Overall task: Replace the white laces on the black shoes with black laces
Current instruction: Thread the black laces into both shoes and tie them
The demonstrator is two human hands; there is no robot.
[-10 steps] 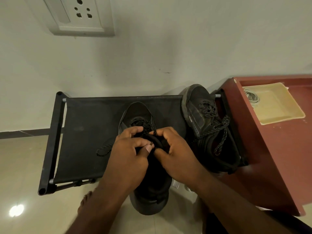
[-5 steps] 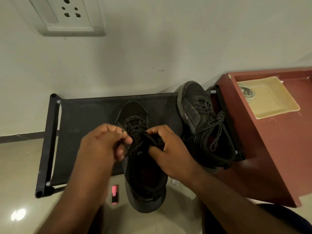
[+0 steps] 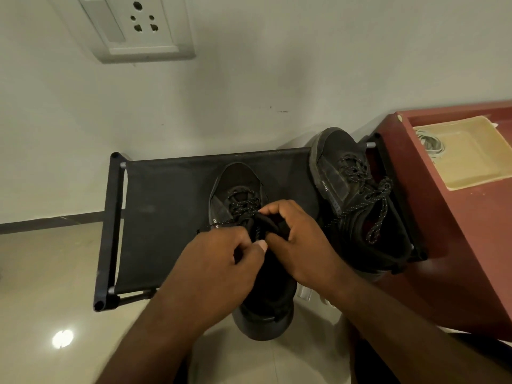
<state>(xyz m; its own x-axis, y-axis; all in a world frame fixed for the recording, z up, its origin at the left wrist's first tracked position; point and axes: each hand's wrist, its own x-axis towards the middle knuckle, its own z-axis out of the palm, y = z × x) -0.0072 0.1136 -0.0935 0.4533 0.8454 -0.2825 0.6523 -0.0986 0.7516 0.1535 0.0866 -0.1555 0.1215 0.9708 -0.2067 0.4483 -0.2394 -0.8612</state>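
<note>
Black lace on mid shoe, knot part hidden under pinching L fingers & R fingers

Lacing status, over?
Left hand pinches lace, right hand grips shoe at tongue. Shoe on rack, laced black. Other shoe laced too. Nothing in the way.

Hidden under the left hand and right hand, the tongue and top eyelets of the near shoe, the pinched black lace mostly lost between fingers; cut off by picture edges, the socket plate, counter and tray.
</note>
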